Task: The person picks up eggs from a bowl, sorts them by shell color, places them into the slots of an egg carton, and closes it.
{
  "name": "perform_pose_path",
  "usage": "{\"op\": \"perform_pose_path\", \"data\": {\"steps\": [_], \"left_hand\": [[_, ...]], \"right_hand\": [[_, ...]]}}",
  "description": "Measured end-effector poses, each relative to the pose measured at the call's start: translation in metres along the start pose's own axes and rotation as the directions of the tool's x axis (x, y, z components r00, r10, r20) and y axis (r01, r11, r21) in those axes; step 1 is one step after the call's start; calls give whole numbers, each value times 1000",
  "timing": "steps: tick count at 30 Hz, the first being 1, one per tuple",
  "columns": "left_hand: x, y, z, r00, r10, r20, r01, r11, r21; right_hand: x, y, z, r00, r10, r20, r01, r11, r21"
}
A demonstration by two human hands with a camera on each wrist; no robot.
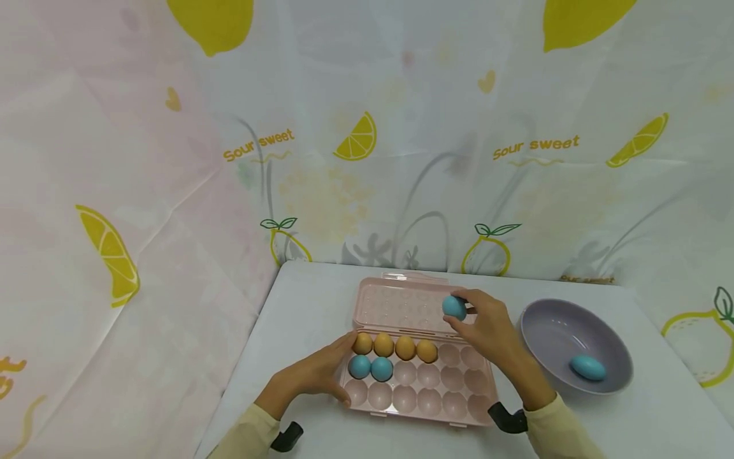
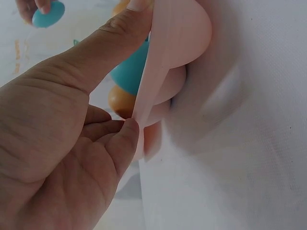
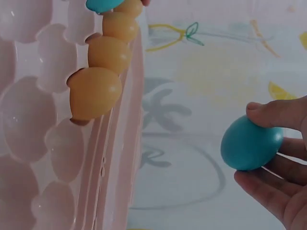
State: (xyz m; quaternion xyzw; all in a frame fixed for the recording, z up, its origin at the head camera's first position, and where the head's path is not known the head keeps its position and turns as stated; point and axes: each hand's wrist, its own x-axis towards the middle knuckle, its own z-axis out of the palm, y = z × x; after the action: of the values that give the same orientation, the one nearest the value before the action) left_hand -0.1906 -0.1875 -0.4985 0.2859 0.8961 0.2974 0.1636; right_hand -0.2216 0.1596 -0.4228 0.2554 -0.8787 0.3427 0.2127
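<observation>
A pink plastic egg carton [image 1: 429, 401] lies with its lid [image 1: 395, 306] folded back behind it. Several orange eggs [image 1: 405, 348] fill part of its back row, and two blue eggs [image 1: 371, 368] sit side by side at the left of the middle row. My left hand [image 1: 315, 373] holds the carton's left edge, its thumb and fingertips on the rim [image 2: 144, 91]. Above the lid's right part, my right hand [image 1: 487, 324] pinches a blue egg [image 3: 249, 143] between thumb and fingers.
To the right of the carton stands a purple-grey bowl [image 1: 550, 319] with one blue egg [image 1: 587, 368] inside. A white table [image 1: 298, 299] carries everything. Behind and to the left hangs a lemon-printed cloth [image 1: 390, 210].
</observation>
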Motion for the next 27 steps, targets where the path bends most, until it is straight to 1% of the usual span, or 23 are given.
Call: {"op": "perform_pose_path", "data": {"steps": [8, 14, 19, 27], "left_hand": [[1, 0, 0, 1000, 6, -1, -6, 1000, -3], [2, -1, 0, 1000, 0, 6, 0, 1000, -2], [2, -2, 0, 1000, -12, 5, 12, 1000, -1], [1, -2, 0, 1000, 2, -3, -2, 1000, -9]], "right_hand": [[-1, -11, 18, 999, -18, 46, 11, 990, 141], [-7, -19, 34, 990, -22, 140, -6, 981, 196], [-12, -25, 44, 984, 16, 179, -56, 973, 223], [-21, -29, 59, 971, 50, 233, -99, 973, 208]]}}
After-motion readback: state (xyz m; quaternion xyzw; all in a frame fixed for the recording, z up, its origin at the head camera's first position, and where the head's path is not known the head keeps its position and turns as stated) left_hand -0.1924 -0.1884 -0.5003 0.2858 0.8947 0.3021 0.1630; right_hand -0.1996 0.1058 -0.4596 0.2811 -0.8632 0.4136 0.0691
